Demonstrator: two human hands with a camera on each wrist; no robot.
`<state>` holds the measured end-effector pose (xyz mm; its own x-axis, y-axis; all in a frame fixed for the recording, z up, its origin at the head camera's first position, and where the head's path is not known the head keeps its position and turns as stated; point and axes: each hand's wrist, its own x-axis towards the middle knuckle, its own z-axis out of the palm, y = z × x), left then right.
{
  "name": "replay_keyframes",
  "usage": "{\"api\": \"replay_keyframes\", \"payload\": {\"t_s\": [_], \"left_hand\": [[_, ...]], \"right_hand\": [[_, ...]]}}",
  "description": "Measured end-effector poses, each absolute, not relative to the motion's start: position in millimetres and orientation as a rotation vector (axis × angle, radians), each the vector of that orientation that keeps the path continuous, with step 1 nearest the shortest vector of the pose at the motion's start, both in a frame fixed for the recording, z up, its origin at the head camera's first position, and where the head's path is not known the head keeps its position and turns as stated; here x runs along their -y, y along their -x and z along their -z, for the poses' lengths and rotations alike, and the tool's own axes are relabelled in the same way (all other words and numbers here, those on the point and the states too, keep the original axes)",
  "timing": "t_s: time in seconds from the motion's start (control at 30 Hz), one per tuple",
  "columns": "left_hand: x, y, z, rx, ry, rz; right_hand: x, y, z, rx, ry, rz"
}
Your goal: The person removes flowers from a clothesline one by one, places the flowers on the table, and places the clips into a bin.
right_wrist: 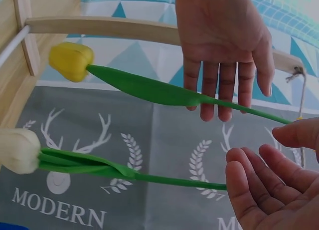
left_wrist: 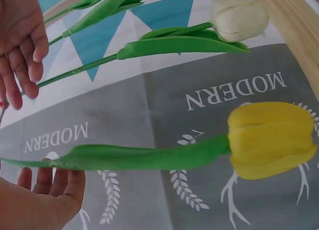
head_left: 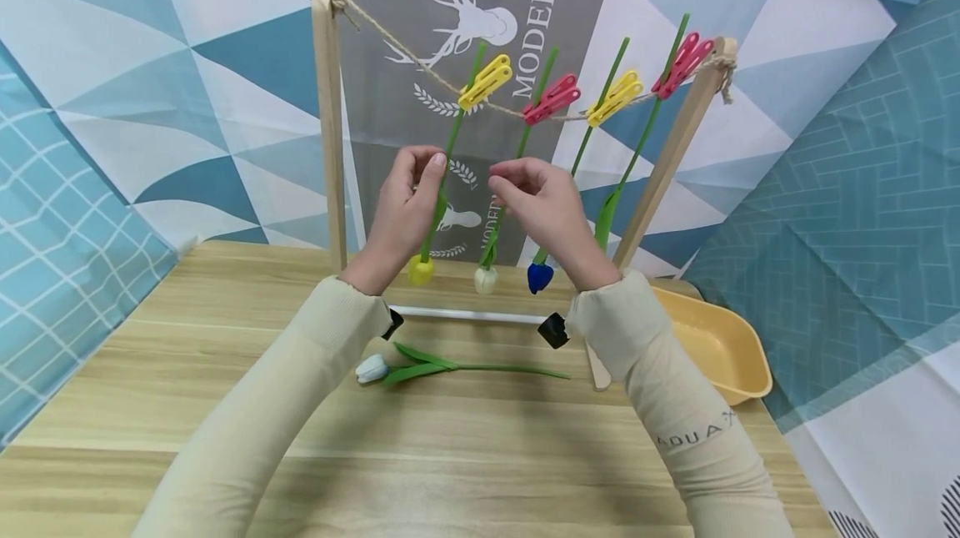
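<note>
A yellow tulip (left_wrist: 271,140) hangs head down from a yellow clothespin (head_left: 486,82) on the rope (head_left: 390,36). My left hand (head_left: 408,204) is at its stem, straight fingers lying behind it and the thumb apart, as the right wrist view shows. To the right, my right hand (head_left: 547,204) is raised with loosely bent fingers and nothing in them, near the stem of a white tulip (right_wrist: 19,151). That one hangs from a red clothespin (head_left: 552,98). Farther right hang a blue tulip (head_left: 539,277) and another green stem (head_left: 641,138), its bloom hidden behind my right arm.
Two wooden posts (head_left: 330,129) carry the rope, with a white rod (head_left: 465,315) low between them. A pale tulip (head_left: 372,369) lies on the wooden table (head_left: 450,463) in front. At the right stands an orange-yellow basin (head_left: 757,363). Patterned cloth hangs behind.
</note>
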<state>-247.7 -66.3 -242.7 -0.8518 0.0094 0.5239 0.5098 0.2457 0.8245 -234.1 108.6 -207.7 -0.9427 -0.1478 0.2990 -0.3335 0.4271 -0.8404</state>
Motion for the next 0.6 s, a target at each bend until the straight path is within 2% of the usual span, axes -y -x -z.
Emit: {"api": "replay_keyframes", "payload": {"t_s": [0.6], "left_hand": [[46.9,253.7,230.8,2.083,0.521,1.762]], "right_hand": [[-114.4,235.1,172.7,2.294,-0.487,-1.554]]}}
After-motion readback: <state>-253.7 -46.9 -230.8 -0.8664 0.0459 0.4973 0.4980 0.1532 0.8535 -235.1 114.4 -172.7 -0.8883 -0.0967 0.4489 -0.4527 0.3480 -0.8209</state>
